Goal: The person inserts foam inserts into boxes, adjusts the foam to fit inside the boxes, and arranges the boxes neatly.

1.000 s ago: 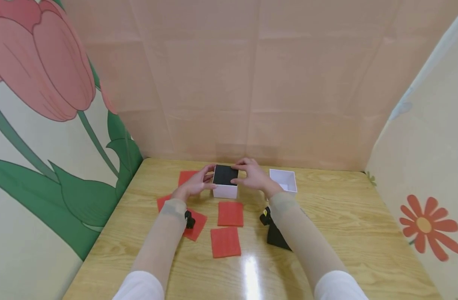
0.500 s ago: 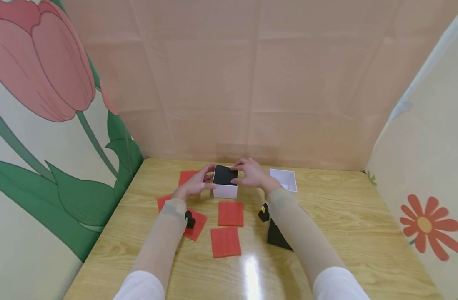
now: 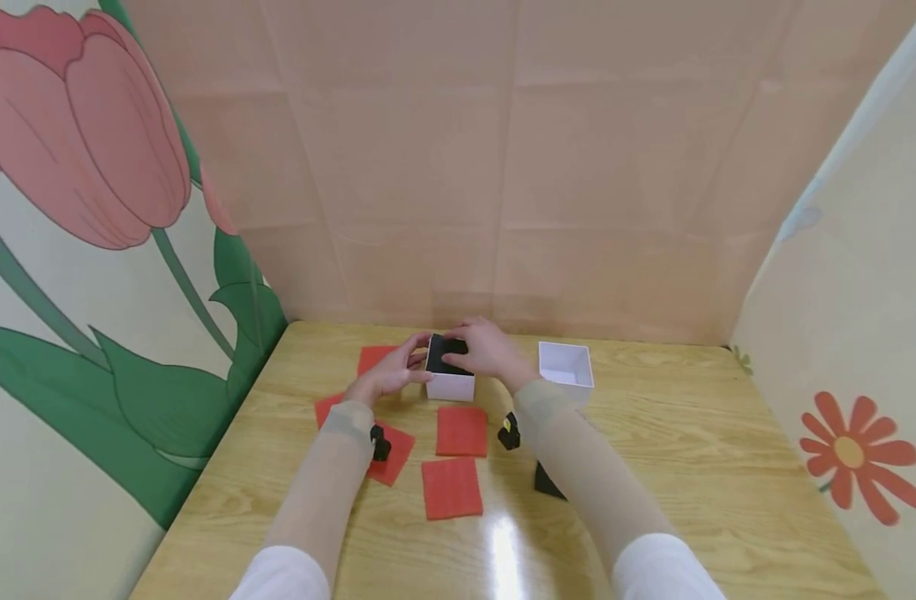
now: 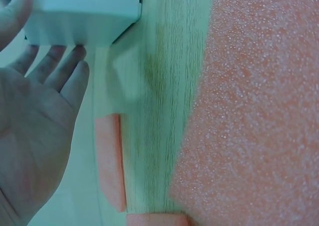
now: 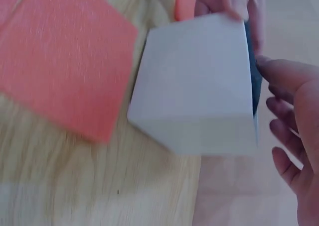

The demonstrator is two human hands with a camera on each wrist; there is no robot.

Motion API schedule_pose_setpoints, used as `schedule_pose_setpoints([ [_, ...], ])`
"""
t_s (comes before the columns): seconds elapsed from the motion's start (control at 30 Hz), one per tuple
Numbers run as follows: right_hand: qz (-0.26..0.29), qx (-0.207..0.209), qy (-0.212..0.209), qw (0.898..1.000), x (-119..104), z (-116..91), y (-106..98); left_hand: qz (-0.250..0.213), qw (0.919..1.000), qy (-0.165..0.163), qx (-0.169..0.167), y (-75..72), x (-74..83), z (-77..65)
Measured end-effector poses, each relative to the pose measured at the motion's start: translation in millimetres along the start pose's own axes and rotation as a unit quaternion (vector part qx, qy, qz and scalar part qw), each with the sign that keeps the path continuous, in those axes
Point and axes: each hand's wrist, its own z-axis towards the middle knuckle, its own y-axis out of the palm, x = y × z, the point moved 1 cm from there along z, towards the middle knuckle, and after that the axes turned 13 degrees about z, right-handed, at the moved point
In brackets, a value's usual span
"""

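A white square box [image 3: 452,387] stands near the table's back, a black square sheet [image 3: 444,357] across its open top. My left hand [image 3: 388,372] touches the box's left side with nearly straight fingertips; its thumb lies against the front corner. My right hand [image 3: 491,350] is over the top right of the box. In the right wrist view its thumb [image 5: 281,74] touches the black sheet, while the other fingers are loosely bent beyond the box. How deep the sheet lies inside is hidden.
A second white box [image 3: 566,367] stands open at the right. Red foam squares [image 3: 461,431] lie in front of the first box, with more red pieces [image 3: 390,457] under and behind my left arm. Another black piece [image 3: 549,482] lies partly under my right forearm.
My right hand has moved left over the black sheet, covering more of it, and its forearm followed. My left hand and the box stay in place.
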Motion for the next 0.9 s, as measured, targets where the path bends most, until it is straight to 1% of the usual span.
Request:
schedule_pose_setpoints([
  [0.1, -0.012, -0.001, 0.011, 1.0, -8, 4, 7, 0.002, 1.0, 0.0, -0.003, -0.2, -0.1, -0.5],
  [0.17, -0.023, -0.001, 0.026, 0.999, -11, 5, 11, 0.003, 1.0, -0.002, -0.004, 0.0, -0.3, -0.7],
  [0.27, -0.036, -0.003, 0.046, 0.998, -16, 6, 14, 0.003, 1.0, -0.006, -0.004, -0.3, -0.2, -1.0],
  [0.37, -0.043, -0.012, 0.054, 0.998, -20, 7, 15, -0.002, 1.0, -0.008, -0.002, -0.2, -1.6, -0.6],
  [0.5, -0.048, -0.024, 0.054, 0.997, -22, 8, 16, -0.008, 1.0, -0.003, -0.003, -0.6, -1.9, 0.7],
  [0.67, -0.062, -0.035, 0.052, 0.996, -20, 9, 17, 0.001, 1.0, -0.005, -0.002, -1.2, -0.7, 1.1],
  [0.8, -0.052, -0.04, 0.039, 0.997, -15, 6, 18, 0.008, 1.0, -0.001, -0.004, 0.1, 0.3, 1.4],
  [0.9, -0.037, -0.03, 0.022, 0.999, -11, 4, 15, 0.009, 1.0, 0.001, 0.0, 1.4, 1.2, 0.6],
])
